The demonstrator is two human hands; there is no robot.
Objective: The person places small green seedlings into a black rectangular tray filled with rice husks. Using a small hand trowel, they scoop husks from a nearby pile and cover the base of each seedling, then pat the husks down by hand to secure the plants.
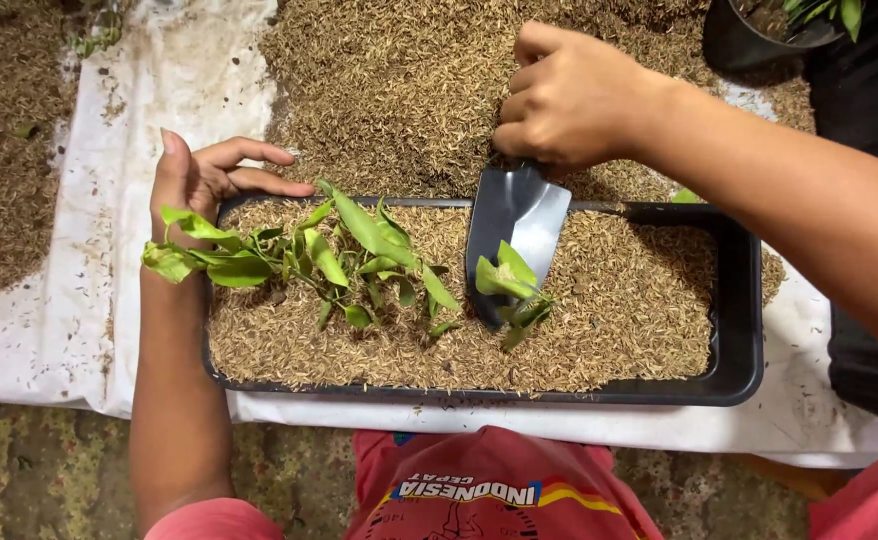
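A black rectangular tray (744, 330) filled with tan husks lies in front of me. My right hand (569, 95) grips the handle of a dark metal trowel (514, 225), its blade pushed into the husks beside a small green seedling (514, 290). My left hand (204, 180) rests with fingers spread on the tray's far left corner, holding nothing. Several leafy green cuttings (339, 255) lie on the husks, reaching past the tray's left edge over my forearm.
A large heap of loose husks (399, 90) sits behind the tray on a white sheet (49, 320). A black pot (759, 40) with a plant stands at the back right. A black object (864, 110) lines the right side.
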